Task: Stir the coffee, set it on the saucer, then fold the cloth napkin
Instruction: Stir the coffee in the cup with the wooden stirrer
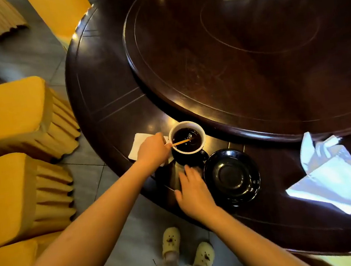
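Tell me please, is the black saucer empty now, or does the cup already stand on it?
Empty. The black saucer shows its bare centre ring; the coffee cup stands beside it on the table, with the left hand holding a stirrer in it.

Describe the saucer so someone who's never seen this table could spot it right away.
Start at the round dark wooden table and follow its near edge to the coffee cup being stirred. Just right of the cup, beside the right hand, lies the saucer. It is the only glossy black dish, empty, with a sunken centre ring.
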Tool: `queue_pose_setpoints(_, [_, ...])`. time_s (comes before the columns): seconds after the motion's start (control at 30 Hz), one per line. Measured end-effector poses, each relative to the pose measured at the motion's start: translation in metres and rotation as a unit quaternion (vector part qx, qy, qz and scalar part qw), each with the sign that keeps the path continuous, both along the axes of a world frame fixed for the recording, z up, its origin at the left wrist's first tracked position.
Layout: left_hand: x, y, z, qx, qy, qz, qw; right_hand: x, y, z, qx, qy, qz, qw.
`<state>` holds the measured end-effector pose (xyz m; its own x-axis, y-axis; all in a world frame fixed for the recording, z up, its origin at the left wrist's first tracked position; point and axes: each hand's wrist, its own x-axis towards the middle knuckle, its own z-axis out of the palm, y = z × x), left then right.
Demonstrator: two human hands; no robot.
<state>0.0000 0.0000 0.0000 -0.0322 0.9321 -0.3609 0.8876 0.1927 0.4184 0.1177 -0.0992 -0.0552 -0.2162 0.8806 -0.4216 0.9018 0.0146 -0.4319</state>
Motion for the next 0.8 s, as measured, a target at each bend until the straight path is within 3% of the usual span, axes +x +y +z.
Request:
queue_pose_setpoints(0.17, [-0.007,0.003,-0.002,-0.061,-0.094,0.044,0.993,-0.010,-0.021,-0.036,0.090,-0.078,0.010,0.993])
queue_pose_setpoints(0.3, [-0.012,0.003,0.003,-0.091,-0.129,0.073,0.985,0.001,-0.023,-0.048,0.124,-0.088,0.027,0.988])
queue_pose_setpoints(0.8, [-0.052,0.008,0.039,-0.124,-0.101,0.106,0.982,0.003,-0.026,-0.064,0.137,-0.076,0.041,0.987])
